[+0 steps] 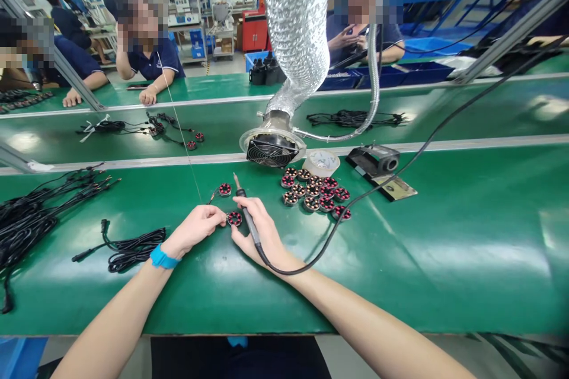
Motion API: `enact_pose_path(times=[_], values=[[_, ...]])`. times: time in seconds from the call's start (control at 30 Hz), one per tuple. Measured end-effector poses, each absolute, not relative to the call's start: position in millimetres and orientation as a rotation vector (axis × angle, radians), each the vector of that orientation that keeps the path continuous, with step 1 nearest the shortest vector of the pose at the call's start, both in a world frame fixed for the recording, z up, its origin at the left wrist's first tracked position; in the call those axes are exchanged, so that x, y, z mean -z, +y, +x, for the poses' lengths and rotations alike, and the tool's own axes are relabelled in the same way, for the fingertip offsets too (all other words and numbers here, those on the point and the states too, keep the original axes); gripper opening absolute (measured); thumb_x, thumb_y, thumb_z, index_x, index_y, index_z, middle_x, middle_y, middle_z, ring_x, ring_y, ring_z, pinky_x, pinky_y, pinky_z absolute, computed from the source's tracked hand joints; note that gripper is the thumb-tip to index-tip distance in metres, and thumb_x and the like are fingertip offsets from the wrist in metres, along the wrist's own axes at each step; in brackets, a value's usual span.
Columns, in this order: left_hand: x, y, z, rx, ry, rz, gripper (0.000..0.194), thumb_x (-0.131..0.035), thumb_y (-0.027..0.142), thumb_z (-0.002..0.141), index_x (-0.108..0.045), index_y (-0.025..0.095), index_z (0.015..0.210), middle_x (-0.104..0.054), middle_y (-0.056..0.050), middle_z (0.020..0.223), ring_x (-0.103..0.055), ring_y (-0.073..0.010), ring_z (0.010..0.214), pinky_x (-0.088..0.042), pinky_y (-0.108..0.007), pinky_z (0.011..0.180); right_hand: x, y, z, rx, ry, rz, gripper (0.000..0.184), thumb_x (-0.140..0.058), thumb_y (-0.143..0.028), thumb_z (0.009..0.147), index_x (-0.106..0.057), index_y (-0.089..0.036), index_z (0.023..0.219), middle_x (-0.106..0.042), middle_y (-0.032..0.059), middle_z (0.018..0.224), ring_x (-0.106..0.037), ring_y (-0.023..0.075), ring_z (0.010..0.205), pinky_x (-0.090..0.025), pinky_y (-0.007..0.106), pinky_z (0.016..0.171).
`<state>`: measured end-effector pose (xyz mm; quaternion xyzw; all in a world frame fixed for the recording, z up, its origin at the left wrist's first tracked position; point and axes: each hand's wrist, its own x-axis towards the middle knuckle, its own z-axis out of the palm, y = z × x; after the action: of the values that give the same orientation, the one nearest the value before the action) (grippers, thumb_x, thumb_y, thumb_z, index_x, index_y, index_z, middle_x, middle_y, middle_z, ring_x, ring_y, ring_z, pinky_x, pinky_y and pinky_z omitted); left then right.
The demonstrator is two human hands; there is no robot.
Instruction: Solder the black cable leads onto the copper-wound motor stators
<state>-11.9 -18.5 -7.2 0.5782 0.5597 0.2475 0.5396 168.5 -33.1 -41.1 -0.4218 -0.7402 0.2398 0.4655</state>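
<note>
In my right hand (264,233) lies a soldering iron (249,219), its tip pointing up and away and its cord trailing over my wrist. The thumb and fingertip of that hand are beside a small round motor stator (234,219) with red windings. My left hand (202,226), a blue band on its wrist, is closed in a pinch at the stator's left edge; what lies between the fingertips is too small to make out. Just beyond, a second stator (225,190) rests on the green bench with a dark lead running toward my left hand. A thin strand (182,136) hangs down behind that hand.
Several stators (312,190) sit grouped at right, near a tape roll (320,162) and a soldering iron stand (377,159). An extraction duct (300,23) with a fan (272,150) hangs ahead. Black cables (31,219) and a coiled cable (136,248) lie left. Co-workers sit opposite.
</note>
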Motion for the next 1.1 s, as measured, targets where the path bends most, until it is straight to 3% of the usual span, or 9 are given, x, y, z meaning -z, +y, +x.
enact_pose_path(times=[0.2, 0.53, 0.7, 0.97, 1.1], values=[[3, -20, -9, -0.588, 1.336, 1.39, 0.036, -0.058, 0.051, 0.076, -0.059, 0.015, 0.071, -0.042, 0.005, 0.055, -0.029, -0.0083, 0.048, -0.019, -0.024, 0.047, 48, -29, 167, -0.661, -1.852, -0.994, 0.063, -0.063, -0.007, 0.074, -0.048, -0.026, 0.132, -0.053, 0.0073, 0.117, -0.062, 0.0205, 0.098, -0.054, 0.037, 0.091], [-9, -20, -10, -0.599, 1.357, 1.477, 0.041, -0.059, 0.057, 0.076, -0.055, 0.017, 0.07, -0.052, 0.001, 0.064, -0.037, -0.0107, 0.055, -0.027, -0.024, 0.053, 53, -22, 170, -0.635, -1.868, -0.902, 0.064, -0.058, -0.002, 0.077, -0.046, -0.027, 0.134, -0.051, 0.0058, 0.114, -0.063, 0.0165, 0.091, -0.055, 0.032, 0.086], [-6, -19, -16, -0.622, 1.315, 1.535, 0.037, -0.064, 0.052, 0.075, -0.061, 0.015, 0.073, -0.055, 0.001, 0.065, -0.043, -0.0119, 0.06, -0.031, -0.024, 0.058, 51, -19, 173, -0.639, -1.865, -0.896, 0.062, -0.057, -0.001, 0.076, -0.048, -0.026, 0.133, -0.052, 0.0063, 0.113, -0.062, 0.0165, 0.09, -0.055, 0.032, 0.086], [-5, -15, -20, -0.608, 1.328, 1.363, 0.026, -0.062, 0.042, 0.073, -0.06, 0.015, 0.073, -0.053, 0.003, 0.064, -0.03, -0.0069, 0.047, -0.018, -0.025, 0.048, 54, -18, 175, -0.711, -1.838, -0.859, 0.06, -0.055, 0.0, 0.077, -0.048, -0.027, 0.13, -0.051, 0.0063, 0.115, -0.063, 0.0177, 0.096, -0.055, 0.034, 0.088], [-1, -16, -18, -0.66, 1.356, 1.352, 0.022, -0.065, 0.036, 0.069, -0.063, 0.015, 0.07, -0.056, 0.003, 0.062, -0.035, -0.0076, 0.049, -0.024, -0.024, 0.05, 55, -19, 174, -0.745, -1.84, -0.835, 0.062, -0.054, 0.002, 0.076, -0.048, -0.028, 0.13, -0.05, 0.0057, 0.114, -0.065, 0.0176, 0.097, -0.056, 0.035, 0.089]])
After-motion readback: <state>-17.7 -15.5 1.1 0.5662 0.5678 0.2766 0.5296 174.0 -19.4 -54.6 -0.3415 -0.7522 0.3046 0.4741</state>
